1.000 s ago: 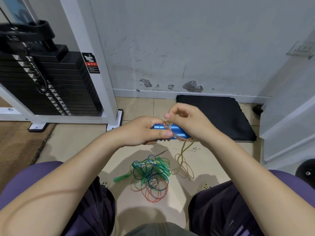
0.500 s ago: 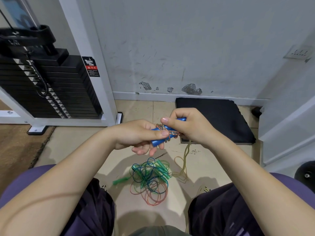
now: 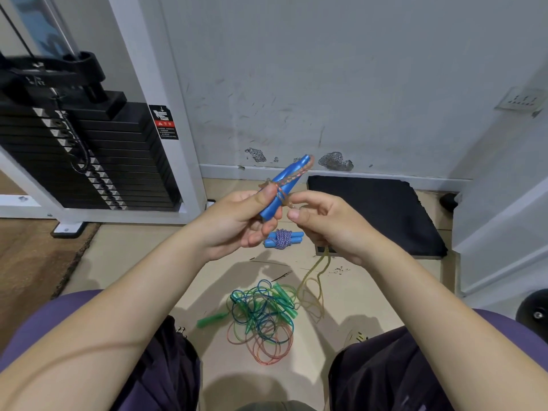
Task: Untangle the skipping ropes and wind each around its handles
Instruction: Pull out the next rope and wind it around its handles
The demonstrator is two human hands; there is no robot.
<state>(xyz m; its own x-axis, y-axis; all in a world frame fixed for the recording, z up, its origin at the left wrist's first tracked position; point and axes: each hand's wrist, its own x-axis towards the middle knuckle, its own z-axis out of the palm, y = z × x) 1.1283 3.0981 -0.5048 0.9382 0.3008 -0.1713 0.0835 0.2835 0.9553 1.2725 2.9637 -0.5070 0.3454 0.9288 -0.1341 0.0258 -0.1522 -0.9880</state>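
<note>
While our left hand (image 3: 237, 221) grips the blue handles (image 3: 284, 185) tilted up-right, our right hand's (image 3: 329, 223) fingers (image 3: 299, 198) apparently pinch the rope (image 3: 318, 268) just beside them.

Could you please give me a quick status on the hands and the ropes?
Left hand grips blue handles, partly wound. Right hand pinches the rope. One wound bundle on floor. Green tangle waits.

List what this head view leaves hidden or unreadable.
- Blue handles: the lower ends are hidden in the left hand.
- Yellowish rope: the right hand covers its upper stretch.
- Warning label on the weight machine: its print is too small.
- Tangled ropes: how many cannot be counted.
</note>
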